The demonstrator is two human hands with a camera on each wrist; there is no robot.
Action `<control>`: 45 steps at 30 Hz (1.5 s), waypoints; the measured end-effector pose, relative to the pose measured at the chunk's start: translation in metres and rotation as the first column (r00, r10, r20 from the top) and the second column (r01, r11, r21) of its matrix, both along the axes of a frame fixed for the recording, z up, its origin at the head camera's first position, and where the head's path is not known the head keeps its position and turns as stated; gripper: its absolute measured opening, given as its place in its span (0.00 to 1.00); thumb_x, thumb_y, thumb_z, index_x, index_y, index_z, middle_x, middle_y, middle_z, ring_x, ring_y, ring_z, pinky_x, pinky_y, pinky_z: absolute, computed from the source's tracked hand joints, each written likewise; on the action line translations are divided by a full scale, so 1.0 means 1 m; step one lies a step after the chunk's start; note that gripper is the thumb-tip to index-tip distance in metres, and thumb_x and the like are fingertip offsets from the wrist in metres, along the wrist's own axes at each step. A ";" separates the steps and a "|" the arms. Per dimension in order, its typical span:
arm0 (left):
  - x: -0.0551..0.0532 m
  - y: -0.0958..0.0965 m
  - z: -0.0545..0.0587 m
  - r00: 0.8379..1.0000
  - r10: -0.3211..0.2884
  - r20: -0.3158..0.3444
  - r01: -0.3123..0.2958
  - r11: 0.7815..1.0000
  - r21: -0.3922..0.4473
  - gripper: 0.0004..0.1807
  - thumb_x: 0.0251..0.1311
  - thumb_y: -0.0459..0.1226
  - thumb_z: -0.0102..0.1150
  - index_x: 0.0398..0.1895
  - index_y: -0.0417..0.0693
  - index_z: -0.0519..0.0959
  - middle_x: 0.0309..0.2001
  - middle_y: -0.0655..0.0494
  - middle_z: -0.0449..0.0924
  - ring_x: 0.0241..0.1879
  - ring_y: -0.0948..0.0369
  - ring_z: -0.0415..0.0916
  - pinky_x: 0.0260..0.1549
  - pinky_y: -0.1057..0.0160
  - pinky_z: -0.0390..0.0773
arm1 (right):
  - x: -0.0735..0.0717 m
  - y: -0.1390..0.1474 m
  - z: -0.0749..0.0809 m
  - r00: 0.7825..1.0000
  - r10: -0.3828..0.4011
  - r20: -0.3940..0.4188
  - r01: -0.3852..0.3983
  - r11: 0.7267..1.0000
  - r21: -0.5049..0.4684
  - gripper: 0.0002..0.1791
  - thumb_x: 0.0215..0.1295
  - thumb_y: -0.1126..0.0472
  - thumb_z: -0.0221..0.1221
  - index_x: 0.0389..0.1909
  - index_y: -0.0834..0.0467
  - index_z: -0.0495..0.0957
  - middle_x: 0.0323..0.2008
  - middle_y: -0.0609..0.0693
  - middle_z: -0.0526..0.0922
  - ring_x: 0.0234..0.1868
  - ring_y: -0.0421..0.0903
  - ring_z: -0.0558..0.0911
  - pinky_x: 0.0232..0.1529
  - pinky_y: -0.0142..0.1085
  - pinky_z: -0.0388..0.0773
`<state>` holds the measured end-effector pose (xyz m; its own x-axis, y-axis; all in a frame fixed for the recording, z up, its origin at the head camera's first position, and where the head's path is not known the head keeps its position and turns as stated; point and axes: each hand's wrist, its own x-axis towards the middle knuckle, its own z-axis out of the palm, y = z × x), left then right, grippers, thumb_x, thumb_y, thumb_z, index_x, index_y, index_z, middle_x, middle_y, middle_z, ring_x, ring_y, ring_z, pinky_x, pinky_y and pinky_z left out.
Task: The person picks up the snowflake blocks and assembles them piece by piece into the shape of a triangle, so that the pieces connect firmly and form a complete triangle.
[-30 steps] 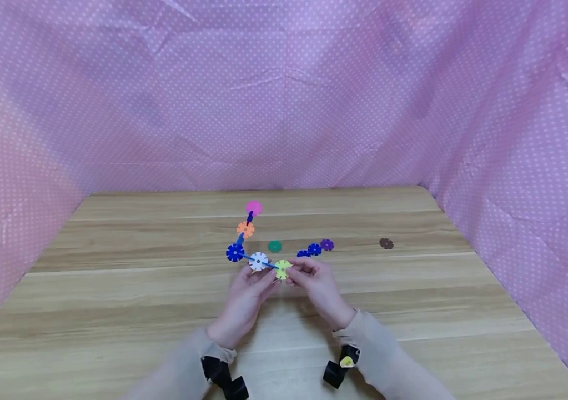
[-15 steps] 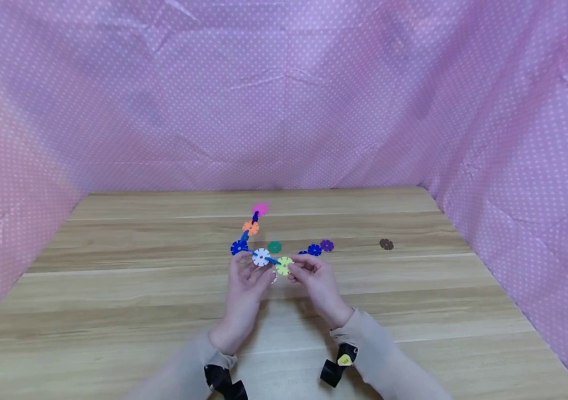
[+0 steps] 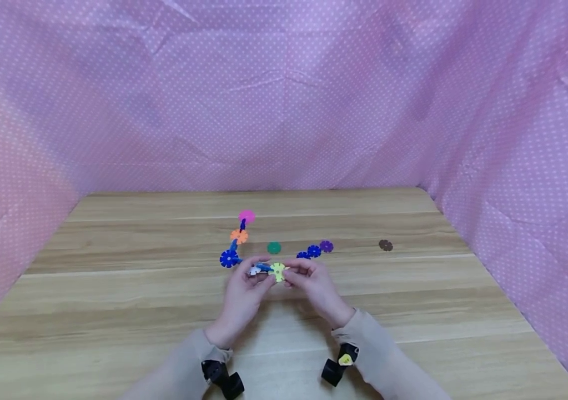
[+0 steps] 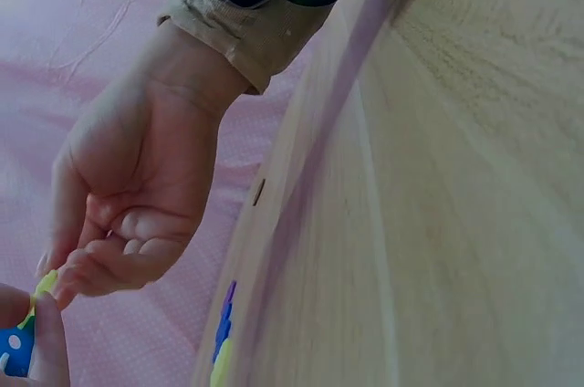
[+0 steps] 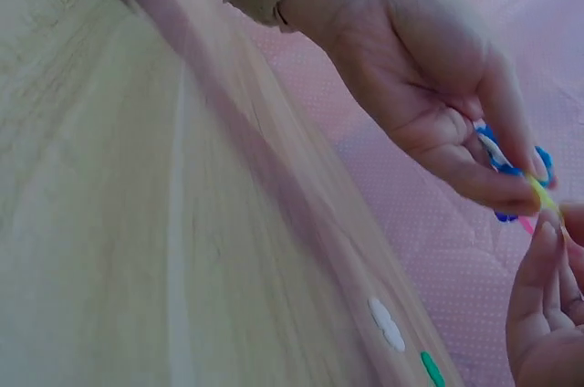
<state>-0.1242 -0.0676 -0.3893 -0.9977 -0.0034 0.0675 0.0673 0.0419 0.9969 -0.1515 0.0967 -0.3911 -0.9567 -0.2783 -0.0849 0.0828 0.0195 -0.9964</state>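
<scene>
A chain of notched plastic discs runs from a pink disc (image 3: 246, 216) through an orange disc (image 3: 239, 236) and a dark blue disc (image 3: 229, 258) to a white disc (image 3: 255, 270) and a yellow-green disc (image 3: 277, 271). My left hand (image 3: 245, 294) holds this near end, its thumb at the yellow-green disc. From the other side my right hand (image 3: 317, 288) pinches that same disc between thumb and fingers. In the right wrist view, fingertips of my left hand (image 5: 429, 86) and right hand (image 5: 543, 296) meet at the yellow-green disc (image 5: 543, 193). Fingers partly cover the white disc.
A green disc (image 3: 274, 248) lies beyond the hands on the wooden table (image 3: 114, 300). Blue discs (image 3: 313, 251) joined to a purple disc (image 3: 326, 246) lie behind the right hand. A brown disc (image 3: 386, 245) rests farther right. White discs (image 5: 387, 325) appear in the right wrist view.
The chain shifted slightly right and up, then back left and toward me. The white disc has tilted and now shows nearly edge-on. Both hands keep hold.
</scene>
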 end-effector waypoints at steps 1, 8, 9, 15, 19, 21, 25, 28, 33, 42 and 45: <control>0.000 -0.001 0.000 1.000 0.010 0.002 -0.010 1.000 -0.008 0.21 0.55 0.22 0.59 0.53 0.38 0.73 0.49 0.40 0.75 0.38 0.61 0.79 0.37 0.72 0.81 | -0.001 0.002 0.000 1.000 0.004 0.009 -0.005 1.000 0.005 0.17 0.64 0.68 0.57 0.51 0.72 0.74 0.32 0.46 0.81 0.33 0.39 0.80 0.42 0.34 0.82; 0.000 -0.011 0.007 0.999 0.034 0.017 -0.035 0.999 0.029 0.20 0.56 0.21 0.57 0.53 0.36 0.72 0.45 0.39 0.76 0.35 0.66 0.78 0.38 0.70 0.82 | -0.029 0.028 0.000 0.996 -0.073 -0.045 0.081 0.976 0.203 0.19 0.61 0.67 0.58 0.52 0.70 0.74 0.39 0.56 0.81 0.38 0.42 0.79 0.45 0.36 0.79; 0.000 -0.012 0.008 0.999 0.032 0.022 -0.032 0.999 0.037 0.20 0.56 0.21 0.57 0.53 0.36 0.72 0.45 0.39 0.76 0.35 0.67 0.78 0.38 0.70 0.82 | -0.036 0.033 0.000 0.994 -0.094 -0.058 0.105 0.965 0.240 0.19 0.61 0.67 0.59 0.53 0.69 0.74 0.41 0.57 0.81 0.40 0.44 0.79 0.47 0.37 0.79; 0.001 -0.013 0.010 0.999 0.029 0.027 -0.030 0.999 0.042 0.21 0.55 0.21 0.57 0.53 0.38 0.72 0.46 0.41 0.75 0.35 0.67 0.78 0.39 0.70 0.82 | -0.071 0.061 -0.004 0.991 -0.073 -0.113 0.116 0.884 0.452 0.22 0.62 0.65 0.59 0.56 0.67 0.72 0.48 0.63 0.79 0.50 0.55 0.78 0.57 0.46 0.74; 0.002 -0.013 0.009 1.000 0.011 0.018 -0.011 0.999 0.039 0.20 0.56 0.21 0.57 0.53 0.38 0.72 0.47 0.42 0.73 0.35 0.66 0.78 0.39 0.69 0.82 | -0.084 0.069 -0.005 0.995 -0.031 -0.094 0.079 0.817 0.571 0.23 0.62 0.64 0.60 0.57 0.67 0.71 0.53 0.65 0.77 0.55 0.60 0.75 0.60 0.50 0.71; 0.002 -0.013 0.009 1.000 0.001 0.015 -0.002 0.999 0.038 0.21 0.56 0.21 0.56 0.54 0.39 0.72 0.47 0.42 0.73 0.35 0.66 0.77 0.39 0.69 0.82 | -0.088 0.070 -0.005 0.997 -0.032 -0.070 0.068 0.791 0.608 0.24 0.62 0.63 0.60 0.58 0.66 0.71 0.55 0.66 0.75 0.57 0.60 0.74 0.61 0.51 0.70; 0.002 -0.013 0.009 1.000 -0.011 0.017 0.010 0.999 0.040 0.22 0.57 0.22 0.56 0.55 0.40 0.71 0.47 0.42 0.74 0.36 0.66 0.78 0.40 0.66 0.82 | -0.094 0.071 -0.007 0.999 -0.033 -0.033 0.046 0.756 0.653 0.22 0.61 0.66 0.60 0.56 0.67 0.72 0.53 0.65 0.77 0.54 0.59 0.76 0.58 0.48 0.74; 0.002 -0.012 0.009 1.000 -0.017 0.019 0.016 0.999 0.042 0.23 0.57 0.22 0.56 0.56 0.41 0.70 0.46 0.42 0.75 0.36 0.65 0.78 0.41 0.65 0.83 | -0.097 0.071 -0.011 0.999 -0.012 -0.041 0.036 0.728 0.684 0.19 0.59 0.68 0.61 0.52 0.68 0.75 0.48 0.63 0.80 0.50 0.57 0.78 0.55 0.46 0.76; 0.003 -0.011 0.009 1.000 -0.030 0.002 0.029 0.997 0.069 0.29 0.56 0.20 0.56 0.61 0.43 0.65 0.43 0.41 0.75 0.35 0.66 0.79 0.40 0.65 0.83 | -0.099 0.071 -0.014 0.998 -0.003 -0.059 0.045 0.697 0.716 0.15 0.57 0.69 0.63 0.46 0.66 0.79 0.43 0.60 0.81 0.47 0.54 0.78 0.53 0.46 0.76; 0.005 -0.010 0.009 0.999 -0.043 -0.029 0.046 0.992 0.117 0.42 0.56 0.20 0.55 0.66 0.52 0.45 0.43 0.44 0.73 0.37 0.63 0.80 0.40 0.67 0.82 | -0.096 0.076 -0.018 0.996 -0.019 -0.092 0.079 0.707 0.703 0.12 0.55 0.69 0.64 0.41 0.66 0.77 0.38 0.59 0.80 0.41 0.51 0.77 0.45 0.41 0.77; 0.006 -0.009 0.009 0.999 -0.029 -0.015 0.031 0.991 0.132 0.42 0.56 0.19 0.54 0.65 0.52 0.43 0.43 0.44 0.72 0.38 0.63 0.80 0.40 0.68 0.82 | -0.092 0.078 -0.017 0.994 -0.039 -0.098 0.096 0.720 0.687 0.11 0.55 0.69 0.64 0.39 0.65 0.76 0.36 0.58 0.79 0.37 0.49 0.77 0.39 0.37 0.76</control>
<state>-0.1185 -0.0769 -0.3802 -0.9965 0.0169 0.0816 0.0797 -0.0923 0.9925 -0.2432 0.1744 -0.4084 -0.9819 -0.1040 -0.1583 0.0405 0.7011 -0.7119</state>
